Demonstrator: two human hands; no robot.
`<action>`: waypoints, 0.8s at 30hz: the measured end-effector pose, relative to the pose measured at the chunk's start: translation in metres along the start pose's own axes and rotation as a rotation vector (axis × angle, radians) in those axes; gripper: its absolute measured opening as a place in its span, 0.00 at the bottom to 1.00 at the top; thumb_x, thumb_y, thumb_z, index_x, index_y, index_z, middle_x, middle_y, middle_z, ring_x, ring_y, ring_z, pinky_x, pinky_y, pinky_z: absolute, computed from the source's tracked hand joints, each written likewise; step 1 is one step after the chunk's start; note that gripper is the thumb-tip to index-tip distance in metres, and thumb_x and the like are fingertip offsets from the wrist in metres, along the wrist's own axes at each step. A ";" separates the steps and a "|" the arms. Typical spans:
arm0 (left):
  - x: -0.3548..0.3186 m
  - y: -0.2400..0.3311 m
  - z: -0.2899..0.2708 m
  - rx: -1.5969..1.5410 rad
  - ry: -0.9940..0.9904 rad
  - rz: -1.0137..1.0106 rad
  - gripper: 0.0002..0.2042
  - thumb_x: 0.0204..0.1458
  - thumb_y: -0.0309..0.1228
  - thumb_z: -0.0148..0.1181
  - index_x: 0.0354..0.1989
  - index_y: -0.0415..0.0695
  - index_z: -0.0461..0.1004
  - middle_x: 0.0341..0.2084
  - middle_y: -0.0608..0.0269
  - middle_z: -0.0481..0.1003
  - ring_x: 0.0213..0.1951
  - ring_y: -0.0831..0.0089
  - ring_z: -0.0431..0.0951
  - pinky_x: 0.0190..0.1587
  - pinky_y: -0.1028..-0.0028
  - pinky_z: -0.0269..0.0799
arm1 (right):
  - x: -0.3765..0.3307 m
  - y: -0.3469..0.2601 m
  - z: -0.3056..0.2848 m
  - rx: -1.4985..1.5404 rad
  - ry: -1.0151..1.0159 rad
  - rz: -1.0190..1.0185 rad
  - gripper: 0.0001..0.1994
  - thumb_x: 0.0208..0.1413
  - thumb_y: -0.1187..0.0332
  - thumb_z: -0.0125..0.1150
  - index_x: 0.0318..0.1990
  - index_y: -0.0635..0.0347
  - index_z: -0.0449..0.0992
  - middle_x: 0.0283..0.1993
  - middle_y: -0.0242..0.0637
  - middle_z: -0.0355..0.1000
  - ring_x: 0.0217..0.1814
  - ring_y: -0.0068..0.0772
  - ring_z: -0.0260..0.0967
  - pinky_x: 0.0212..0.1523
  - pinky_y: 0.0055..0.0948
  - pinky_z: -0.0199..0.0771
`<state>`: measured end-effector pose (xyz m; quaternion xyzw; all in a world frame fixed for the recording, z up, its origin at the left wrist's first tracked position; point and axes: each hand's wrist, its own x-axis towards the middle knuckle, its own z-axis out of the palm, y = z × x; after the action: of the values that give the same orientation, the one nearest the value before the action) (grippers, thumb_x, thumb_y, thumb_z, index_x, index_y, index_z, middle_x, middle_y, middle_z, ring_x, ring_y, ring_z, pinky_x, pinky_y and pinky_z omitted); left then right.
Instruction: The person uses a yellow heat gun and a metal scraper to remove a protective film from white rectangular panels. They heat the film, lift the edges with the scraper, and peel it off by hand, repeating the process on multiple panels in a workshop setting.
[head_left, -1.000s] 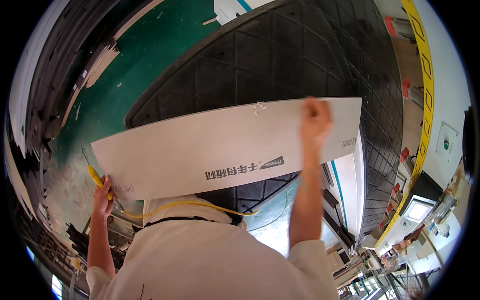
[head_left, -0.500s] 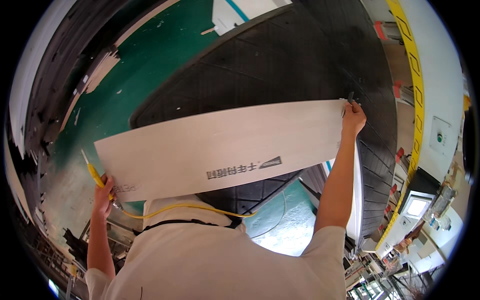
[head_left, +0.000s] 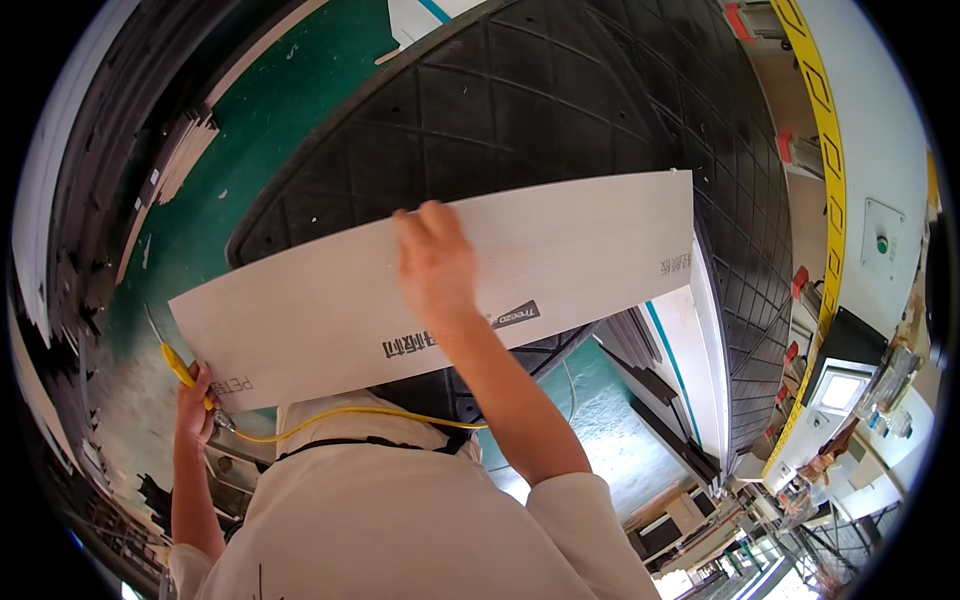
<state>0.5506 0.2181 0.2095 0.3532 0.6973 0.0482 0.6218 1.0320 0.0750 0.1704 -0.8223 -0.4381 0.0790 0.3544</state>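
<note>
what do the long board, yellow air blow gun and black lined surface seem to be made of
Long board: perhaps a laminated panel, given its smooth, uniform, matt off-white face; core unclear.
Yellow air blow gun: likely plastic, evenly bright yellow; its thin grey nozzle looks like metal.
Black lined surface: rubber or moulded plastic, judging by its dull, regular grid.

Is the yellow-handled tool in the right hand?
No, the yellow-handled tool is in the left hand, while the right hand is at the pale board's far edge.
</note>
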 end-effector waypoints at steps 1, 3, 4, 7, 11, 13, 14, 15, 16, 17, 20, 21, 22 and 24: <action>-0.002 0.005 0.005 0.018 0.000 0.004 0.15 0.68 0.41 0.60 0.54 0.45 0.76 0.25 0.80 0.67 0.21 0.88 0.64 0.23 0.82 0.63 | 0.004 -0.006 -0.001 0.069 -0.030 0.004 0.03 0.55 0.76 0.64 0.36 0.57 0.79 0.32 0.40 0.67 0.41 0.46 0.71 0.40 0.45 0.75; -0.008 0.016 0.016 0.050 0.001 0.009 0.14 0.68 0.41 0.60 0.53 0.45 0.76 0.25 0.80 0.66 0.21 0.88 0.64 0.23 0.82 0.63 | 0.014 0.016 -0.011 0.041 -0.027 -0.004 0.04 0.53 0.78 0.65 0.34 0.57 0.79 0.31 0.39 0.67 0.40 0.45 0.71 0.40 0.44 0.75; -0.012 0.012 0.016 0.029 0.005 0.003 0.12 0.68 0.40 0.60 0.51 0.46 0.76 0.24 0.80 0.66 0.21 0.88 0.64 0.23 0.81 0.63 | 0.028 0.050 -0.031 -0.064 -0.010 -0.011 0.05 0.53 0.79 0.65 0.34 0.57 0.80 0.32 0.37 0.71 0.41 0.41 0.73 0.42 0.40 0.77; -0.013 0.010 0.013 0.014 0.010 -0.006 0.09 0.68 0.40 0.60 0.47 0.48 0.75 0.24 0.79 0.65 0.21 0.87 0.64 0.23 0.81 0.63 | 0.050 0.182 -0.120 -0.145 0.244 0.434 0.05 0.59 0.72 0.68 0.41 0.58 0.84 0.39 0.40 0.81 0.40 0.34 0.79 0.44 0.36 0.80; -0.005 0.026 0.027 0.056 0.009 -0.014 0.08 0.67 0.39 0.60 0.43 0.50 0.73 0.23 0.79 0.64 0.21 0.87 0.64 0.23 0.80 0.63 | 0.043 0.318 -0.224 -0.314 0.384 0.553 0.11 0.57 0.67 0.71 0.44 0.62 0.86 0.38 0.41 0.83 0.40 0.35 0.82 0.44 0.33 0.79; -0.007 0.020 0.034 0.060 -0.015 -0.004 0.09 0.66 0.39 0.62 0.41 0.49 0.72 0.23 0.78 0.65 0.21 0.86 0.65 0.23 0.80 0.63 | 0.048 0.297 -0.208 -0.337 0.311 0.478 0.12 0.58 0.67 0.71 0.46 0.63 0.85 0.40 0.40 0.84 0.40 0.34 0.81 0.46 0.32 0.79; -0.008 0.021 0.042 0.084 -0.031 0.007 0.09 0.66 0.39 0.62 0.40 0.49 0.72 0.23 0.78 0.65 0.21 0.86 0.65 0.23 0.80 0.63 | 0.049 0.277 -0.194 -0.356 0.278 0.442 0.12 0.59 0.67 0.71 0.47 0.63 0.85 0.40 0.40 0.84 0.41 0.33 0.81 0.47 0.32 0.79; -0.010 0.023 0.056 0.108 -0.049 0.013 0.09 0.66 0.39 0.62 0.40 0.48 0.72 0.23 0.77 0.66 0.21 0.85 0.66 0.23 0.79 0.63 | 0.047 0.247 -0.167 -0.280 0.258 0.425 0.10 0.60 0.68 0.70 0.46 0.61 0.85 0.41 0.37 0.82 0.39 0.30 0.78 0.44 0.32 0.78; -0.012 0.023 0.064 0.131 -0.068 0.023 0.10 0.65 0.39 0.63 0.40 0.47 0.72 0.23 0.76 0.66 0.21 0.85 0.66 0.22 0.79 0.62 | 0.042 0.208 -0.135 -0.171 0.247 0.373 0.06 0.60 0.70 0.69 0.43 0.60 0.84 0.39 0.35 0.79 0.38 0.30 0.75 0.41 0.31 0.77; -0.008 0.018 0.065 0.135 -0.076 0.019 0.11 0.65 0.39 0.63 0.41 0.44 0.73 0.24 0.75 0.69 0.22 0.84 0.68 0.23 0.79 0.63 | 0.037 0.164 -0.105 -0.121 0.207 0.275 0.04 0.61 0.71 0.69 0.40 0.59 0.82 0.36 0.35 0.77 0.37 0.30 0.75 0.41 0.30 0.76; -0.006 0.019 0.078 0.147 -0.110 0.058 0.12 0.65 0.39 0.64 0.43 0.43 0.74 0.25 0.75 0.70 0.23 0.84 0.67 0.25 0.78 0.63 | 0.017 0.038 -0.006 -0.156 0.089 0.065 0.03 0.58 0.76 0.66 0.33 0.58 0.78 0.33 0.37 0.71 0.34 0.41 0.70 0.38 0.40 0.74; -0.004 0.021 0.077 0.137 -0.143 0.056 0.12 0.64 0.39 0.64 0.42 0.43 0.73 0.26 0.74 0.70 0.24 0.84 0.66 0.26 0.78 0.62 | 0.011 -0.004 0.013 -0.079 0.059 0.079 0.03 0.56 0.77 0.66 0.34 0.58 0.79 0.32 0.38 0.70 0.34 0.43 0.70 0.37 0.41 0.74; -0.001 0.022 0.076 0.138 -0.156 0.067 0.13 0.64 0.39 0.64 0.45 0.43 0.73 0.27 0.74 0.71 0.24 0.84 0.66 0.26 0.78 0.62 | 0.009 -0.033 0.031 0.002 0.078 0.070 0.03 0.55 0.77 0.66 0.34 0.58 0.79 0.32 0.39 0.70 0.35 0.43 0.71 0.37 0.41 0.73; 0.004 0.021 0.075 0.134 -0.176 0.077 0.15 0.64 0.39 0.64 0.51 0.41 0.74 0.28 0.74 0.71 0.25 0.84 0.65 0.27 0.79 0.61 | 0.010 -0.044 0.039 0.075 0.061 0.048 0.03 0.54 0.77 0.66 0.35 0.58 0.80 0.32 0.39 0.70 0.36 0.43 0.72 0.36 0.41 0.74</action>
<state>0.6271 0.2082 0.2008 0.4236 0.6275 -0.0059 0.6533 0.9915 0.1187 0.1723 -0.8208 -0.4039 0.0788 0.3962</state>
